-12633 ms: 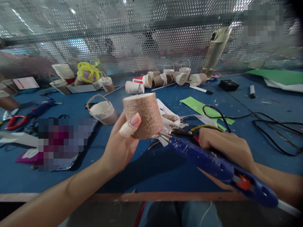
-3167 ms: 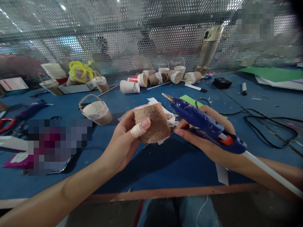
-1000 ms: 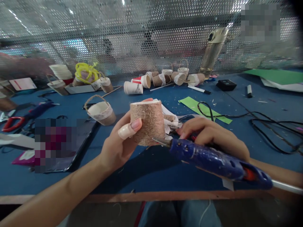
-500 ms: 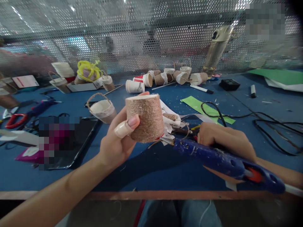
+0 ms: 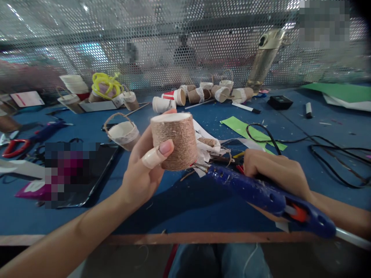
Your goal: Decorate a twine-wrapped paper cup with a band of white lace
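Note:
My left hand (image 5: 147,162), its thumb wrapped in a whitish bandage or tape, grips a paper cup (image 5: 174,143) wound with brown twine, holding it above the table. The cup's white edge faces up, and a bit of red shows at its lower right. A blue glue gun (image 5: 246,189) is in my right hand (image 5: 275,170), with a white glue stick (image 5: 352,237) coming out of its rear. The gun's metal nozzle is at the lower right edge of the cup; whether it touches is hard to tell. Most of my right fingers are hidden behind the gun.
A small lace-trimmed basket (image 5: 124,133) stands beyond my left hand. White scraps (image 5: 204,148), green paper (image 5: 246,131) and a black cable (image 5: 319,143) lie to the right. Paper cups (image 5: 164,104) and a bottle (image 5: 265,58) are at the back; red-handled scissors (image 5: 16,148) lie left.
The cup has shifted slightly left and tipped a little, showing more of its white top. The glue gun has moved slightly left along with it, its nozzle staying at the cup's lower edge.

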